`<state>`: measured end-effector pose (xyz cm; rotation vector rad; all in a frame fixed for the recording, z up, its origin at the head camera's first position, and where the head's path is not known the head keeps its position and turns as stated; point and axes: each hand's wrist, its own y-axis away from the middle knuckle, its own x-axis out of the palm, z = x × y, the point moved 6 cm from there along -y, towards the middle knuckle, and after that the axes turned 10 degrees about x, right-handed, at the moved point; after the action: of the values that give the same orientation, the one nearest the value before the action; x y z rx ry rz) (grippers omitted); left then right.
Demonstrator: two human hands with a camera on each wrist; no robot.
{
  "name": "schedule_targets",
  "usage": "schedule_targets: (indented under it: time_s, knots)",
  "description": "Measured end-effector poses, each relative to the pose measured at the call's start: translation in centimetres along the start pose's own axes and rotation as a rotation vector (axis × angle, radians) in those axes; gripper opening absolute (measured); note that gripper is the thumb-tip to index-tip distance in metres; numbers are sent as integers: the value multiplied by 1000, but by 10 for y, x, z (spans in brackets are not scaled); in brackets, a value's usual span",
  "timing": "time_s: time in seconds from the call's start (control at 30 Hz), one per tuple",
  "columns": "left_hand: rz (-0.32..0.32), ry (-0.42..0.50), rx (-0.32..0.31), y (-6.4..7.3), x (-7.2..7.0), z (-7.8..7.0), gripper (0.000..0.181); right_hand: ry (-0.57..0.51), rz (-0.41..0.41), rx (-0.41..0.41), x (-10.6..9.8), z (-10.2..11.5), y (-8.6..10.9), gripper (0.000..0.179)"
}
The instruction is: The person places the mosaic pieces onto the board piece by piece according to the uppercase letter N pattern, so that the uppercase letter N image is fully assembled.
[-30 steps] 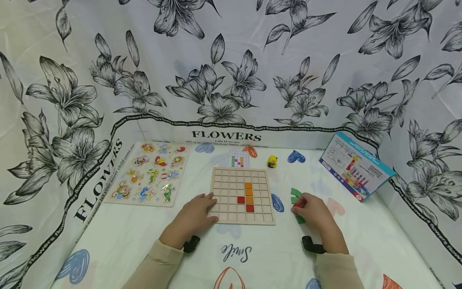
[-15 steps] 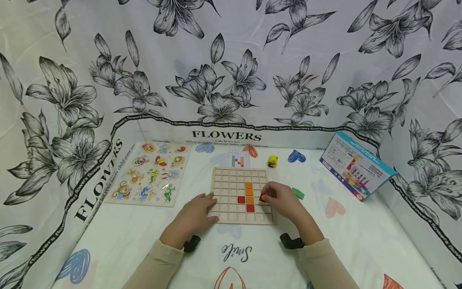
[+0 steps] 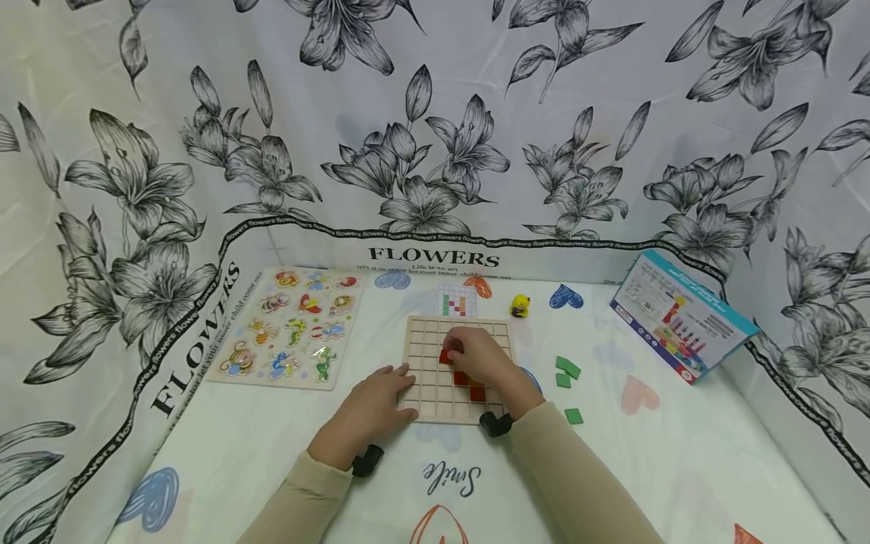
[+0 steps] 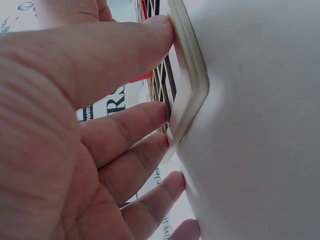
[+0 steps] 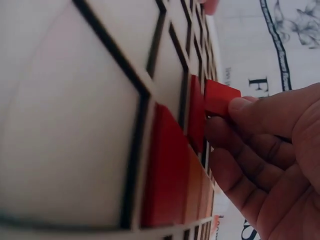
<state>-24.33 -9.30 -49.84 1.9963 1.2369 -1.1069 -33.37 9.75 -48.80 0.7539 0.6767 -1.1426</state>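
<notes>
A wooden grid board (image 3: pixel 426 393) lies flat in the middle of the head view. Between thumb and fingers my right hand (image 3: pixel 481 359) pinches a red square tile (image 5: pixel 220 98), close over the grid's upper middle. Two other red tiles (image 3: pixel 478 394) sit in cells below that hand. Next to them, orange tiles (image 5: pixel 195 185) show in the right wrist view; the hand mostly covers them in the head view. My left hand (image 3: pixel 372 408) rests at the board's left edge, thumb and fingertips touching its rim (image 4: pixel 192 65), fingers spread and holding no tile.
Several green tiles (image 3: pixel 574 416) lie right of the board. Behind it are a pattern card (image 3: pixel 458 300) and a small yellow toy (image 3: pixel 519 305). An insect puzzle board (image 3: pixel 285 332) lies at left, and a printed box (image 3: pixel 683 317) leans at far right.
My right hand has picked up a red tile from among the green ones and carried it left over the grid. The left hand stays at the board's edge.
</notes>
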Motion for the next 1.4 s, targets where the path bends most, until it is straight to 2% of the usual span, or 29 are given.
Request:
schedule_targets:
  time_s: [0.3,0.53,0.97,1.07,1.2,1.3,1.4]
  knots:
    - [0,-37,12,-3,0,1,65,51,12,39,6,2,2,6]
    - [0,-42,12,-2,0,1,64,113,-25,-10,12,2,5,8]
    - [-9,-23,3,0,0,-2,64,182,-72,-28,11,4,8,12]
    - [-8,-16,-2,0,1,-3,64,130,-109,0,0,0,15,16]
    - [-7,-14,0,0,1,-4,64,21,-206,52,-31,-17,31,21]
    - [-6,-22,4,0,1,-4,64,-2,-277,93,-55,-42,42,23]
    - [-3,-36,-5,0,1,-1,64,20,-298,173,-70,-78,49,27]
